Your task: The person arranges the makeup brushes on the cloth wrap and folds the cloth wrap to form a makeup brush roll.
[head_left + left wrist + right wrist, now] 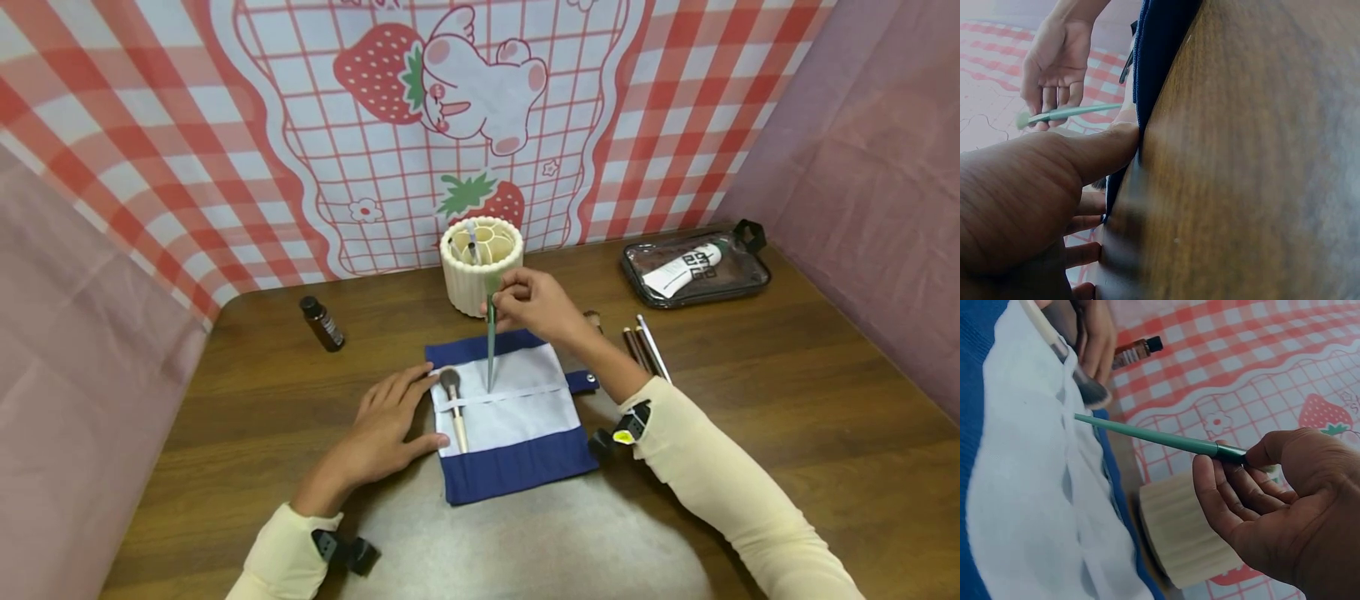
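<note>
Brown bottle (322,323) left of centre in head view; wood table (225,417) runs past it to the left edge. Left hand (393,425) next, fingers extended and spread, fingertips and thumb on left edge of blue-and-white cloth roll (517,467); left wrist view shows the thumb against the navy rim up close. Roll lies flat mid-frame, brown-haired brush (454,408) at its left side, held under a white band (525,394). Cream pot (465,287) upper centre near back edge, a stick inside. Green brush (491,342) frame centre over roll, near upright, thin end down; its pale green hair end shows plainest at left of left wrist view. Right hand (528,308) pinches it, narrow grip, thumb against fingertips. Right wrist view shows thin end right at the band; can't tell if tucked under. Buttoned strap (581,382) pokes out roll's right side. Right forearm half hides another brush head (592,319). Pencils (636,348) just right of arm. Clear pouch (705,295) with white tube (678,273) upper right; wood surface continues below it to right edge.
</note>
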Tool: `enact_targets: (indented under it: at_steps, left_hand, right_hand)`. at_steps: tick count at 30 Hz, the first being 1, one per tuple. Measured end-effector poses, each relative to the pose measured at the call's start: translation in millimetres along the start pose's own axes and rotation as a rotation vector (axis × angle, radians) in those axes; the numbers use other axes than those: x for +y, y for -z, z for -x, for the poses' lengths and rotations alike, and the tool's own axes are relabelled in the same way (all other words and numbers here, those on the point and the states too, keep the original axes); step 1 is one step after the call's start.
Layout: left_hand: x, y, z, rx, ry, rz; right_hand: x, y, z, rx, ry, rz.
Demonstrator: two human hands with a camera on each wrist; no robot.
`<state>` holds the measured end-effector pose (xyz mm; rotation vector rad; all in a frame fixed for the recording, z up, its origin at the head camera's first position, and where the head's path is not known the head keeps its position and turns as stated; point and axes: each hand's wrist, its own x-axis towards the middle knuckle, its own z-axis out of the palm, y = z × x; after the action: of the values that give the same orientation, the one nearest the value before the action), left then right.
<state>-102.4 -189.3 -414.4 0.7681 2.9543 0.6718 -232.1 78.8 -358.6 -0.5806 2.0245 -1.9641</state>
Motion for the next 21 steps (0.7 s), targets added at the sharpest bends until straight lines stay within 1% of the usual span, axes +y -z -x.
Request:
enact_targets:
  at_steps: [5,9,14,21]
  left_hand:
    - [0.8,0.7,-0.9,-0.023,0.031,-0.009]
    - [0.9,1.1,-1.0,-0.028,0.032,-0.014]
    - [1.7,2.3,-1.0,-0.029,0.034,-0.014]
    - [1.5,2.9,-1.0,-0.034,0.04,-0.015]
  right_hand:
    - [8.7,-7.1,-2.1,-0.005,0.001,0.002]
    - [11.9,-9.8,-3.3,-0.002,-0.007,-0.004]
    - [14.2,-9.7,-4.7,0.021,-0.023,-0.027]
    - [19.0,-10.9,-5.3,-0.003,-0.063,-0.009]
